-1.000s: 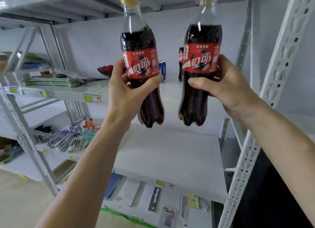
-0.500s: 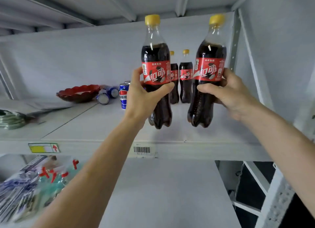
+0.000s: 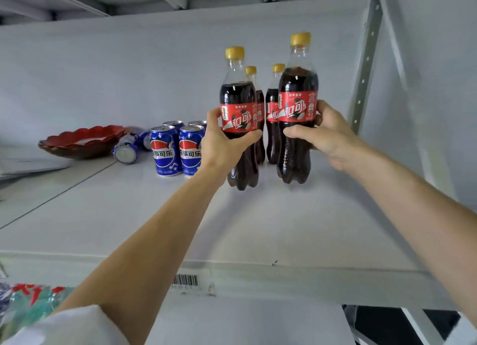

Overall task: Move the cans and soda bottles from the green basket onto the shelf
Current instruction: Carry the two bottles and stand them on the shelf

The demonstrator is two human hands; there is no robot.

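Note:
My left hand [image 3: 223, 144] grips a cola bottle [image 3: 238, 97] with a red label and yellow cap, held upright with its base low over the white shelf [image 3: 258, 223]. My right hand [image 3: 324, 134] grips a second cola bottle [image 3: 296, 99] of the same kind, upright, its base at or just above the shelf. Two more cola bottles [image 3: 272, 107] stand behind them near the back wall. Several blue cans [image 3: 165, 151] stand upright to the left of my left hand. The green basket is not in view.
A red scalloped bowl [image 3: 80, 141] sits at the far left of the shelf, with cans lying on their sides [image 3: 125, 152] beside it. A perforated grey upright [image 3: 365, 58] bounds the shelf on the right. A barcode label [image 3: 184, 280] marks the front edge.
Both hands have carried their bottles forward and down over the shelf, closer to the two standing bottles. My view has moved in toward the shelf.

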